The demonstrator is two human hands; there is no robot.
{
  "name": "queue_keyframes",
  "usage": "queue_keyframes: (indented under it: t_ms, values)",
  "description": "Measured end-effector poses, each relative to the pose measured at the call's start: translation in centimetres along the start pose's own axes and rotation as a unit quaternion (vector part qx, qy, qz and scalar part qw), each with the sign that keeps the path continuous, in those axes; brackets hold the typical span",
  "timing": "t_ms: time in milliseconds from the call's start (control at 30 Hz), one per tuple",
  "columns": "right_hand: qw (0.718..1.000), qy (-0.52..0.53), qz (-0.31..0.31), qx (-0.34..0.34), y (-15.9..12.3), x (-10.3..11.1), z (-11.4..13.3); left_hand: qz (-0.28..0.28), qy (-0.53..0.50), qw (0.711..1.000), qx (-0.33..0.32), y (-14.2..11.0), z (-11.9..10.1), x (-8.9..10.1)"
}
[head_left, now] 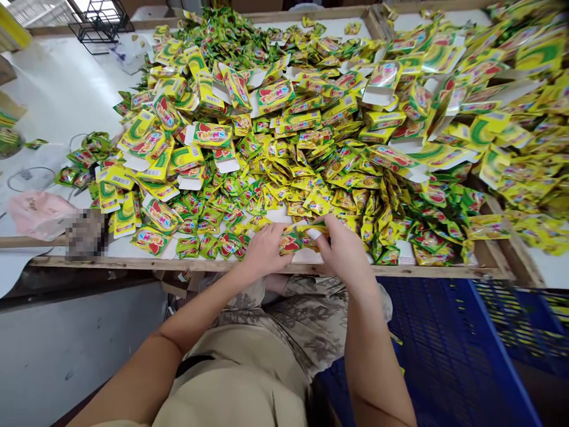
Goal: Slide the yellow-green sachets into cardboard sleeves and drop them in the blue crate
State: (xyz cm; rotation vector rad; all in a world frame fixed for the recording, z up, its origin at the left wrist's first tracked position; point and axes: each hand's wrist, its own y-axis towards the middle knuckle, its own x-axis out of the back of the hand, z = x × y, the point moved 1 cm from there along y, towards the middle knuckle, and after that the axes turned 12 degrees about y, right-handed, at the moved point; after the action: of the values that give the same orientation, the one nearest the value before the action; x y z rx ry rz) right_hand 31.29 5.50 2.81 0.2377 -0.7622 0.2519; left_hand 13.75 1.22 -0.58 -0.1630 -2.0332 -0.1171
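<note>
Near the table's front edge, both my hands meet at a small yellow-and-green candy box (291, 241) with a watermelon picture. My left hand (265, 250) is closed round its left end, fingers on top and thumb at the near side. My right hand (347, 249) pinches at its right end, index finger bent over and thumb below. A white patch shows at the right thumb tip; whether it is a box flap or a covering, I cannot tell. Just beyond lie yellow candy packets (317, 200) and green candy packets (207, 220), heaped loosely.
Printed candy boxes (213, 135), many with flaps open, lie over the heap. A wooden rim (267, 270) edges the table. Left are a pink cloth-like item (40, 214) and a black wire rack (100, 26). A blue plastic crate (431, 332) stands below right.
</note>
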Motion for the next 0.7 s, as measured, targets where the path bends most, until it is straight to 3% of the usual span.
queue_keyframes:
  t_ms: [100,200,333,433,500,600,700]
  values:
    - [0.997,-0.035,0.057,0.026,0.6,0.3,0.5,0.011,-0.004,1.000,-0.016,0.0,-0.1,0.0]
    - [0.996,0.018,0.080,0.046,1.4,-0.2,1.0,0.015,-0.026,0.999,-0.025,0.0,0.0,0.0]
    - [0.988,0.129,0.042,0.071,1.8,-1.5,0.8,0.017,-0.133,0.990,0.033,0.1,0.4,0.0]
    - [0.973,0.192,0.075,0.101,1.5,-2.1,0.1,0.013,-0.216,0.973,0.082,0.2,0.9,0.0]
    - [0.970,0.219,0.059,0.092,1.4,-2.1,-0.4,0.014,-0.267,0.960,0.083,0.2,1.2,-0.1]
    - [0.978,0.196,-0.016,0.069,1.5,-1.7,-0.6,0.013,-0.322,0.944,0.067,0.3,1.6,-0.3]
    - [0.982,0.159,0.006,0.103,2.1,-1.1,-0.1,0.012,-0.362,0.930,0.062,0.5,2.0,-0.4]
